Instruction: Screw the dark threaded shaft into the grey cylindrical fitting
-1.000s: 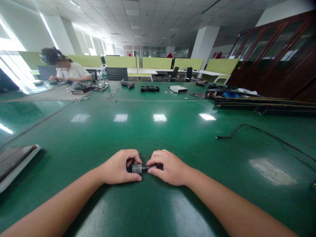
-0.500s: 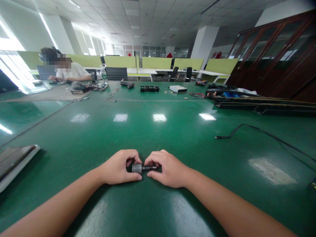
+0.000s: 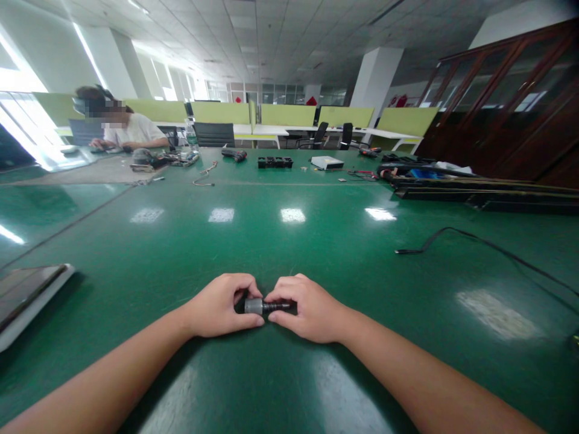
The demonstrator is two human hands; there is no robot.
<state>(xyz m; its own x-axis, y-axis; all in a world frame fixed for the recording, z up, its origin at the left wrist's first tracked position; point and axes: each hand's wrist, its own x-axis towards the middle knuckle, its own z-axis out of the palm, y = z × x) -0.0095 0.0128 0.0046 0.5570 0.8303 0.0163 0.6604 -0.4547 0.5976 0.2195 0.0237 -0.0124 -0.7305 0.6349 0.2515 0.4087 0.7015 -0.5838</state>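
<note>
A small grey metal cylinder (image 3: 254,306) with a dark ribbed shaft (image 3: 277,306) lies on its side, low over the green table (image 3: 289,253); it looks like a small motor. My left hand (image 3: 228,305) curls round the cylinder end, fingertips on its far side and thumb along the near side. The shaft end sits inside the curled fingers of my right hand (image 3: 307,308), thumb and index finger on either side of it. Both sets of fingertips nearly meet at the middle of the part. How firmly either hand presses cannot be made out.
At the left edge lies a flat tablet-like device (image 3: 34,295). A black cable (image 3: 479,238) runs in from the right. Farther back are a black slotted part (image 3: 275,163), a white box (image 3: 326,163) and dark metal rails (image 3: 488,191). Another person (image 3: 136,129) sits at the far left.
My left hand and the small motor have shifted slightly to the right, towards my right hand. The right hand has stayed almost still.
</note>
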